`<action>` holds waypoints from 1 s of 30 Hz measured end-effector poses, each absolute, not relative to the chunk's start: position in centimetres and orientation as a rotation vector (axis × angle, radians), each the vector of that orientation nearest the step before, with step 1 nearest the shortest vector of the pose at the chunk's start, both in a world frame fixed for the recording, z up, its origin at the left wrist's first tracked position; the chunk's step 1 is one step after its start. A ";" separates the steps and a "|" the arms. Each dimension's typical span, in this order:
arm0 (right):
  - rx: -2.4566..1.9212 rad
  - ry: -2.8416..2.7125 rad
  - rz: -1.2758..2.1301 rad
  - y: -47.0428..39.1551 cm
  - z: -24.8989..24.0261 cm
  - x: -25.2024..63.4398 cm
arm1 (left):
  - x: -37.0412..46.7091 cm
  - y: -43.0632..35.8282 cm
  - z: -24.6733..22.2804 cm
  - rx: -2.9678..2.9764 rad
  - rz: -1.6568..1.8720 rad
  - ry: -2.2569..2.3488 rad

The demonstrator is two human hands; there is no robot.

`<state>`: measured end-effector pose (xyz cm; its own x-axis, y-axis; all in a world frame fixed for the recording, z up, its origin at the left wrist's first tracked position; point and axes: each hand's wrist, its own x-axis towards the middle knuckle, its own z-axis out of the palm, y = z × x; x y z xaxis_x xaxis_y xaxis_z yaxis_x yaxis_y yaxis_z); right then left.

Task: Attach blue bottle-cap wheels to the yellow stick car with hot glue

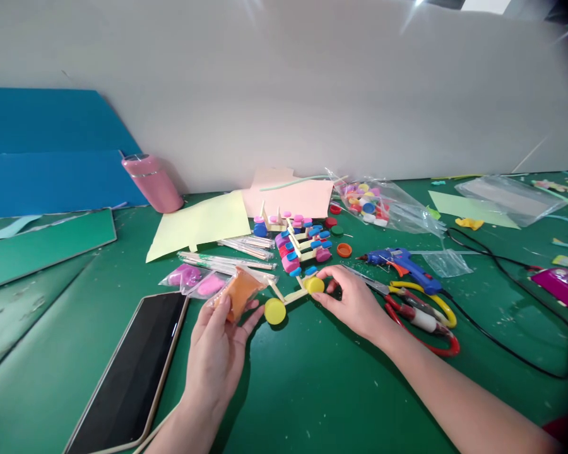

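A small clear packet of orange clay [240, 293] is pinched between the thumb and fingers of my left hand [218, 343]. My right hand [353, 301] grips a yellow bottle cap [314, 285] at one end of a small frame of pale wooden sticks [294, 296]. At the frame's other end, close to my left fingertips, is a second yellow cap [275, 311]. Just behind are several similar stick frames with pink and blue pieces [303, 246]. Packets of purple and pink clay [196, 280] lie left of the orange one.
At left lies a phone [130, 372], with a pink tumbler [152, 183] leaning at the wall. Wrapped sticks [227, 261] and yellow paper [203, 224] sit behind my hands. To the right are a blue glue gun [402, 265], scissors [366, 279], red-handled pliers [423, 321] and a bag of caps [369, 202].
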<state>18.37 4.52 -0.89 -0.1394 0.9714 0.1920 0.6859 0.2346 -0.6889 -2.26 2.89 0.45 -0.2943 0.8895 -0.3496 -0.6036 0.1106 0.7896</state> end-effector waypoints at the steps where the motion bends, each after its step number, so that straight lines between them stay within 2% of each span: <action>1: -1.502 -1.900 0.611 4.3 -0.9 18.5 | -2.2 2.8 0.5 0.353 1.517 1.111; 15: -1.374 -1.833 0.841 4.0 -1.7 19.0 | -2.1 2.4 1.0 0.348 1.506 1.089; 30: -1.377 -1.923 0.766 5.5 -0.8 19.6 | -3.2 2.7 2.2 0.438 1.656 1.119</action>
<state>19.58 5.50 -0.84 -0.2429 0.9558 0.1659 0.5801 0.2802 -0.7648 -3.17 2.66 2.21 -0.3907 0.8903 -0.2339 -0.5488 -0.0213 0.8357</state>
